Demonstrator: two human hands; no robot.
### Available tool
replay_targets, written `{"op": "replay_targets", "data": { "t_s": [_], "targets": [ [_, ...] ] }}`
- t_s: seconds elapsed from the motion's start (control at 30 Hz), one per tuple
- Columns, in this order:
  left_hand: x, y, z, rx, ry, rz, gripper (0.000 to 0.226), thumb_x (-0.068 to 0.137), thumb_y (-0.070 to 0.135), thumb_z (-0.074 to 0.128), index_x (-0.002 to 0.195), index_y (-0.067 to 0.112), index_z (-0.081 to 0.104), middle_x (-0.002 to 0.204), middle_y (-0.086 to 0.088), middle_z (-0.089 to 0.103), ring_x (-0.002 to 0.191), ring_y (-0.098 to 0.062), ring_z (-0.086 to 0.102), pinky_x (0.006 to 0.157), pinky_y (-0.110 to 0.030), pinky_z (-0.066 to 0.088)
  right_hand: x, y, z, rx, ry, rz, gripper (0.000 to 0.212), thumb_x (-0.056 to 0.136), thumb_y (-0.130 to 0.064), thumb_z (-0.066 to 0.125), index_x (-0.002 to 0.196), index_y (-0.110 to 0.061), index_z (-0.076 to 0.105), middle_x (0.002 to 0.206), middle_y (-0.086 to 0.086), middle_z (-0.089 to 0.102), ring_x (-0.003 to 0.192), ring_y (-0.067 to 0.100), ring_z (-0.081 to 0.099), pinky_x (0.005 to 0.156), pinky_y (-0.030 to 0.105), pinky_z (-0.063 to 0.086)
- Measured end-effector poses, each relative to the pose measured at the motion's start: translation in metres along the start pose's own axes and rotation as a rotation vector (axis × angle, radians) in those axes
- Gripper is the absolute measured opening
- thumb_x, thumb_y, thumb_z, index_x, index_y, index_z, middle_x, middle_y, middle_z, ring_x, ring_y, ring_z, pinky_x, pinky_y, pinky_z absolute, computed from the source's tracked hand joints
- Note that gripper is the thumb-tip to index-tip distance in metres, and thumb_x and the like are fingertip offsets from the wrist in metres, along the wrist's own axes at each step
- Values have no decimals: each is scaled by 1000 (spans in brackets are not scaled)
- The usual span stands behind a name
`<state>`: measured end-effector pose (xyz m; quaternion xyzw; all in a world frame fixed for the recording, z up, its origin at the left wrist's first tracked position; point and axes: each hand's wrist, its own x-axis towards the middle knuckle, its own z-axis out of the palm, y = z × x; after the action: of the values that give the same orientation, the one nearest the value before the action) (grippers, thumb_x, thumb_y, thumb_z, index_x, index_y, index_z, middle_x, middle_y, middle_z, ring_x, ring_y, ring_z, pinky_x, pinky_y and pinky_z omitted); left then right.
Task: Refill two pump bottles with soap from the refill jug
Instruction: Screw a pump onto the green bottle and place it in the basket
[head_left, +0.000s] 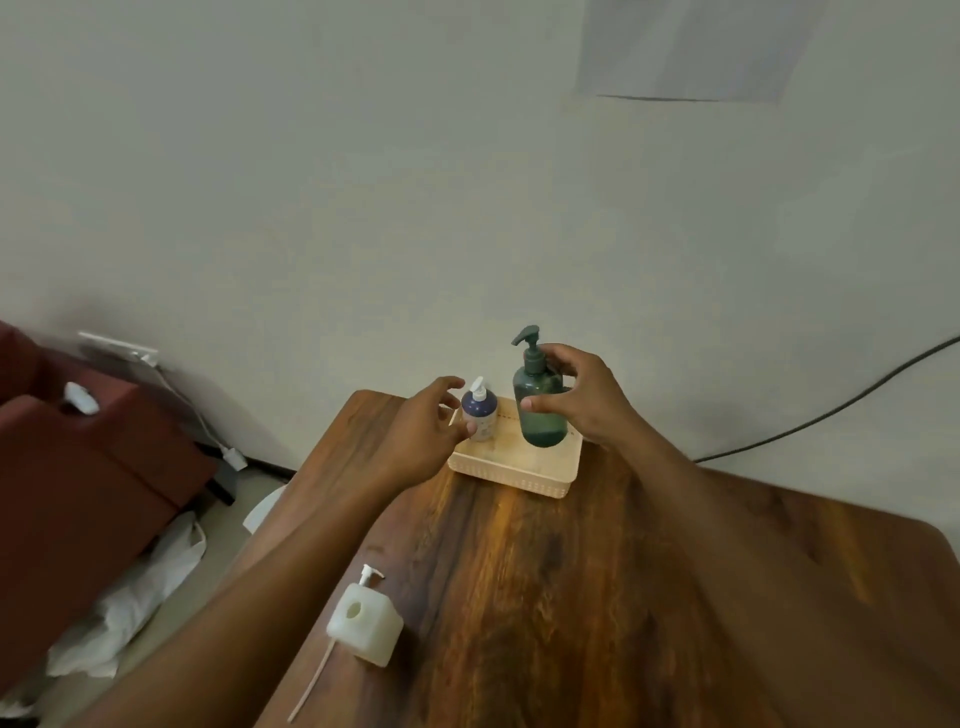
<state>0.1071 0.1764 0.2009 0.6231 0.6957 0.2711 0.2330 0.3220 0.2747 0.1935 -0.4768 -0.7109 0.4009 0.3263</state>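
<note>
A tall green pump bottle (540, 410) stands in a cream basket (519, 475) at the far end of the wooden table (545, 597). My right hand (582, 400) is closed around it, thumb in front and fingers behind. A small purple pump bottle (480, 410) with a white pump stands in the same basket, to the left. My left hand (421, 431) is beside it with fingers spread, the thumb tip at its lower side. The white square refill jug (366, 629) sits at the table's near left edge, its opening uncapped. A white pump with a long tube (311, 686) lies by it.
A dark red padded bench (88, 467) stands to the left, with white plastic bags (140, 603) on the floor below it. A wall socket (119, 348) feeds a white cord running down. A black cable (831, 405) runs along the wall at the right.
</note>
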Motion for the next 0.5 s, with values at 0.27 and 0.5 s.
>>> {"op": "replay_targets", "data": {
  "t_s": [0.27,0.5],
  "targets": [
    [82,-75,42,-48,-107,-28,58,93,20,75,146,21,50,135,-5,63,112,-14,56,91,-26,43,85,70,49,-168,19,126,69,75,-7,88,134,-20,56,138,2,60,125,22,56,97,30,47],
    [129,-129,89,-83,-163,-11,60,93,23,75,147,24,49,135,-1,62,119,-19,58,91,-25,40,125,130,87,-231,24,204,67,75,-1,86,134,-15,58,137,5,60,124,25,57,102,33,47]
  ]
}}
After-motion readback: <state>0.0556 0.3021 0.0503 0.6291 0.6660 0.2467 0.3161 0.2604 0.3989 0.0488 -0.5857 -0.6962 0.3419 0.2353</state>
